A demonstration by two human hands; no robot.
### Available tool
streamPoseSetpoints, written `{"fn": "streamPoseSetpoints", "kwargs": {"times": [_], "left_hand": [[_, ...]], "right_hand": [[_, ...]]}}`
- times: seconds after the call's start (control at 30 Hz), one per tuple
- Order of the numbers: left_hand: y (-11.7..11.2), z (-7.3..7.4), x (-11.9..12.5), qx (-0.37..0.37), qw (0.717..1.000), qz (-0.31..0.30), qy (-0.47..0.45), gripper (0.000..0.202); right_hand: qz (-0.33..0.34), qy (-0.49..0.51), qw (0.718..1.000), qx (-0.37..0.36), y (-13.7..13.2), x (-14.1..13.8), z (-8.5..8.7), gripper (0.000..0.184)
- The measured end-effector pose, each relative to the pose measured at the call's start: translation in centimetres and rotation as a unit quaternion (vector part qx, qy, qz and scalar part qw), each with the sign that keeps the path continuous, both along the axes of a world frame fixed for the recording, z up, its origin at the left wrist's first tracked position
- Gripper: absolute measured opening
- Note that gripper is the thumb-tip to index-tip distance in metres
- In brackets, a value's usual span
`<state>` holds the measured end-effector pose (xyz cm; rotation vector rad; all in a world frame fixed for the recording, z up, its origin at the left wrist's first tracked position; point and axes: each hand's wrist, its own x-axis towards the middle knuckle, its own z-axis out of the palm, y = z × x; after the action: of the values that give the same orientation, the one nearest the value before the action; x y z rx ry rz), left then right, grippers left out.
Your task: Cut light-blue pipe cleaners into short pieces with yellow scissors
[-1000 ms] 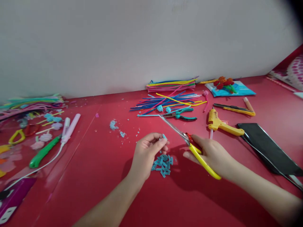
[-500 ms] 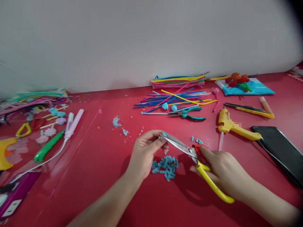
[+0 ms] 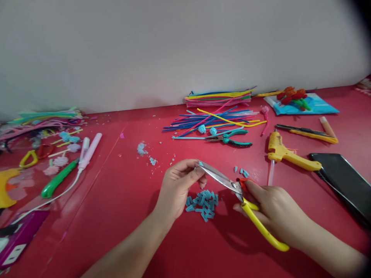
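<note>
My left hand [image 3: 179, 184] pinches a tiny blue piece [image 3: 200, 164] between thumb and fingertips, just above a small heap of blue cut pieces [image 3: 203, 200] on the red table [image 3: 121, 231]. My right hand [image 3: 274, 210] grips yellow-handled scissors [image 3: 232, 187]; the blade tips reach the blue piece at my left fingertips. A few more blue bits [image 3: 241, 170] lie just beyond the scissors.
Coloured pipe cleaners [image 3: 216, 116], teal pliers [image 3: 232, 139], a yellow glue gun [image 3: 285, 152], a yellow utility knife [image 3: 307, 132] and a black sheet [image 3: 342, 181] lie at the right. A green-handled tool [image 3: 56, 181], a pink device [image 3: 88, 152] and craft scraps lie at the left.
The scissors swung down from pointing away to meet the blue piece in my left fingers. The view shifted slightly left; a few blue bits now lie beyond the scissors.
</note>
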<state>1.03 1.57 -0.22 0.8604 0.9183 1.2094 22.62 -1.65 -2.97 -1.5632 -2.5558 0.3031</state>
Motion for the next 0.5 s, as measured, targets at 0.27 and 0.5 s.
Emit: {"fn": "streamPoseSetpoints", "kwargs": {"times": [0.27, 0.5], "left_hand": [[-0.13, 0.36, 0.11, 0.004, 1.000, 0.005, 0.001, 0.005], [-0.18, 0.42, 0.09, -0.008, 1.000, 0.010, -0.006, 0.006]], "right_hand": [[-0.002, 0.001, 1.000, 0.007, -0.18, 0.04, -0.25, 0.021], [0.000, 0.007, 1.000, 0.003, -0.22, 0.05, -0.27, 0.022]]}}
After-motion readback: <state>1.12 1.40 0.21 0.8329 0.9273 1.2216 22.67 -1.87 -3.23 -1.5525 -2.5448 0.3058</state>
